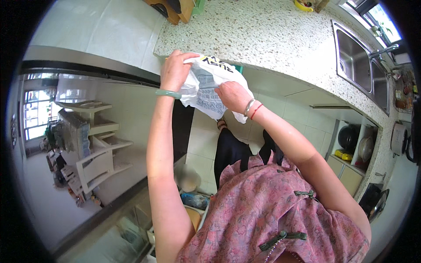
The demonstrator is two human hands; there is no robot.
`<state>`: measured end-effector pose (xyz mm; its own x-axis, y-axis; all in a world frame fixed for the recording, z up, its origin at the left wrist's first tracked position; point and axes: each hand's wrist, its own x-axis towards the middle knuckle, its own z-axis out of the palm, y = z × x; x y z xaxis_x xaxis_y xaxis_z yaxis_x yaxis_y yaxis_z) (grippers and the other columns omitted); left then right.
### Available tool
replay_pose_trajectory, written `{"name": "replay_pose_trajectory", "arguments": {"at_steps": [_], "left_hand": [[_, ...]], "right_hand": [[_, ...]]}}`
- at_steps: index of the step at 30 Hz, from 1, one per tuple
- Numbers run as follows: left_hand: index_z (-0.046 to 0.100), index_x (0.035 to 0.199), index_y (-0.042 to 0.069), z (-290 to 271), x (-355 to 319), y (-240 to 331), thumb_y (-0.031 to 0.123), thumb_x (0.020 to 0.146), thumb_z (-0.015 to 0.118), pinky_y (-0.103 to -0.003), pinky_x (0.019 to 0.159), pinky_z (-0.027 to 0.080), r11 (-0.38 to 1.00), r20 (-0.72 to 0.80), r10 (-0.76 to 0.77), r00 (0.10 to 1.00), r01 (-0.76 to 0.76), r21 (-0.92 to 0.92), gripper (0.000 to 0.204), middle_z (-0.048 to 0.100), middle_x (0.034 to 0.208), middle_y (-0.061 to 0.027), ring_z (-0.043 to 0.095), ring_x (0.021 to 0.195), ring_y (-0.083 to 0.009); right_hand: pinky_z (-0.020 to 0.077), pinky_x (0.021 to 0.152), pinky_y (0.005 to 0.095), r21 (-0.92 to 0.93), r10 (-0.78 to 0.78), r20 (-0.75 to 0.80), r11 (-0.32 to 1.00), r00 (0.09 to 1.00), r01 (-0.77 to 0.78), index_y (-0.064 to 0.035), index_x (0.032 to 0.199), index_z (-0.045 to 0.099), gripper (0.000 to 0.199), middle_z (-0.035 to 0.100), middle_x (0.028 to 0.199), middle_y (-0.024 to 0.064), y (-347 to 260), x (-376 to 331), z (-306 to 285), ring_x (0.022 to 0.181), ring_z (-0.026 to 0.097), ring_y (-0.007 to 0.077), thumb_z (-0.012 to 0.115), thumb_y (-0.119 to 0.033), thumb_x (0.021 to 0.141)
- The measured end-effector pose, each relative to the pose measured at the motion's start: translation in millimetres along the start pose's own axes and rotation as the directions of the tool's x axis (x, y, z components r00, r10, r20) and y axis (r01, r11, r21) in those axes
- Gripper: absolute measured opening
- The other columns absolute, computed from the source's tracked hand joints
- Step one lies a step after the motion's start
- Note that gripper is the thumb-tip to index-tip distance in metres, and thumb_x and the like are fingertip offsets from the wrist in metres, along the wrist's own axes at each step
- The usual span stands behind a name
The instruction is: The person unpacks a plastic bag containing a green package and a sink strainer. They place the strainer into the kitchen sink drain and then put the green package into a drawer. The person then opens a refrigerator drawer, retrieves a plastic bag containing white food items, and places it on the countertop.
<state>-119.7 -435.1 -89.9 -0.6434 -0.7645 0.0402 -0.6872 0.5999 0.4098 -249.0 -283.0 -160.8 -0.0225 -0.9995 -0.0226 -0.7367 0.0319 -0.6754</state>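
Note:
A white plastic bag with dark and yellow print hangs in front of the counter's near edge, its mouth spread between my hands. At its left side my left hand, below a green bangle, is closed on the bag's rim. My right hand is curled shut on the bag's right side, close to its opening. Whether anything lies inside the bag cannot be made out. Just behind it, a strip of a teal object shows, mostly covered by the bag.
A speckled stone counter runs along the far side toward a double steel sink at the right. Wooden boards stand at the far left. An open cabinet holds dark pans. A glossy reflective panel rises close on my left.

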Motion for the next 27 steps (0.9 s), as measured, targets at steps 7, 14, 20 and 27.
{"name": "replay_pose_trajectory", "arguments": {"at_steps": [7, 14, 20, 27], "left_hand": [[0.072, 0.103, 0.022, 5.4, 53.9, -40.8, 0.006, 0.076, 0.062, -0.036, 0.075, 0.047, 0.986, 0.158, 0.127, 0.979, -0.107, -0.127, 0.032, 0.053, 0.082, -0.0097, 0.057, 0.084, -0.0280], [0.064, 0.115, 0.014, -9.7, 24.9, -34.7, 0.011, 0.078, 0.068, -0.040, 0.078, 0.046, 0.848, -0.194, 0.527, 0.827, -0.500, 0.173, 0.038, 0.058, 0.099, -0.0043, 0.057, 0.090, -0.0232], [0.055, 0.095, 0.002, 70.9, -42.3, -39.0, 0.005, 0.081, 0.058, -0.041, 0.085, 0.045, 0.924, 0.218, 0.342, 0.914, -0.285, -0.254, 0.014, 0.053, 0.107, -0.0179, 0.054, 0.102, -0.0332], [0.063, 0.103, -0.003, 149.0, 31.9, -110.6, 0.002, 0.077, 0.050, -0.044, 0.078, 0.050, 0.994, 0.372, 0.100, 0.923, -0.110, 0.006, 0.029, 0.064, 0.098, -0.0240, 0.062, 0.090, -0.0378]], "right_hand": [[0.0413, 0.096, 0.0444, -0.106, -0.007, -0.200, 0.994, 0.980, -0.014, -0.0087, 0.123, 0.054, 0.042, 0.058, 0.120, 0.0173, 36.8, 102.4, 82.1, 0.113, 0.052, 0.0370, 0.050, -0.033, 0.090], [0.0402, 0.098, 0.0432, -0.161, 0.447, 0.282, 0.894, 0.849, -0.418, -0.0185, 0.126, 0.054, 0.045, 0.057, 0.124, 0.0145, 52.7, 142.9, 72.7, 0.113, 0.054, 0.0330, 0.048, -0.042, 0.088], [0.0388, 0.100, 0.0422, -0.082, 0.320, 0.129, 0.947, 0.939, -0.311, -0.0195, 0.127, 0.054, 0.046, 0.056, 0.127, 0.0127, 78.9, 135.2, 111.8, 0.115, 0.053, 0.0318, 0.048, -0.043, 0.088], [0.0371, 0.102, 0.0412, -0.075, 0.343, 0.119, 0.939, 0.932, -0.336, -0.0207, 0.128, 0.053, 0.047, 0.054, 0.130, 0.0106, 119.1, 142.6, 129.9, 0.118, 0.051, 0.0305, 0.047, -0.044, 0.088]]}}
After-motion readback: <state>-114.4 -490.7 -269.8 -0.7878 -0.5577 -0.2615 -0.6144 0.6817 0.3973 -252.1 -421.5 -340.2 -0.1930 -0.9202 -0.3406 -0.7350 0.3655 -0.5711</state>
